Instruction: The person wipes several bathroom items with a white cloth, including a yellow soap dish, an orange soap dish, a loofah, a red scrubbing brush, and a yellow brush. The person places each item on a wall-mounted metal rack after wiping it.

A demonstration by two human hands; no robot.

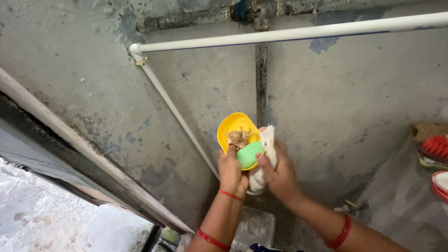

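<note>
Left hand curling fingers closed around yellow soap dish rim, held up before wall. Right hand clutching white cloth against green soap in dish. Dish looking light, stiff; soap likely slippery; gripping dish rim seeming safest.

We note two bare forearms entering from the lower edge, no sleeves visible on either. Our left hand carries a thin red thread at the wrist and a second red band further down the forearm. Our right hand shows one red bangle on its forearm. We see no rings or gloves.
</note>
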